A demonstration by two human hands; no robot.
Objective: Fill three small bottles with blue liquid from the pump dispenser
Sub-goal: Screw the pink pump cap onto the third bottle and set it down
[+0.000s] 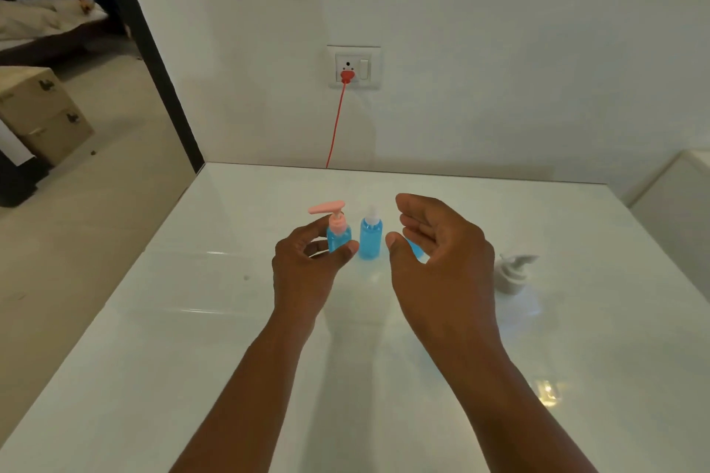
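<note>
White glossy desk (215,319) stands against a white wall; a wall socket (353,67) carries a red plug with a red cable (336,123) running down behind the desk edge. Three blue items stand near the desk centre. On the left: a small blue bottle with a pink pump head (338,228). Just beside it on the right: a blue bottle with a white cap (370,236), upright. A third blue bottle (415,248) is mostly hidden behind the right hand. A white pump dispenser (513,273) stands apart at the right. Left hand (307,265): grip half closed, thumb and fingers curled around the base of the pink-pump bottle; firm contact cannot be confirmed. Right hand (442,246): grip open, palm facing left, holding nothing
</note>
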